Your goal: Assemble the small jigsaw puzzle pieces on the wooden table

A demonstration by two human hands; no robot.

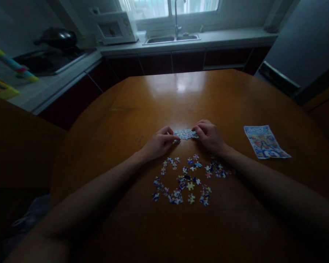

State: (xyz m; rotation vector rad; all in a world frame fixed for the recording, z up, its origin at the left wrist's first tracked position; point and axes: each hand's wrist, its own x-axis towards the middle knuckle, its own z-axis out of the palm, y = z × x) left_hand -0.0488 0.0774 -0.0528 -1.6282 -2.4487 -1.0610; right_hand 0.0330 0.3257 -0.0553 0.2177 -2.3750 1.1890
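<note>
Puzzle pieces lie loose nearest the wearer, at six o'clock of the joined section, which sits flat on the table between left hand at nine and right hand at three. Fingertips of both are drawn in at its ends, but whether either clamps a piece cannot be told; the step appears to be edge fitting, the next move calling for aligned tabs and light pressure. Sheet noted at three o'clock, tap far off at twelve.
</note>
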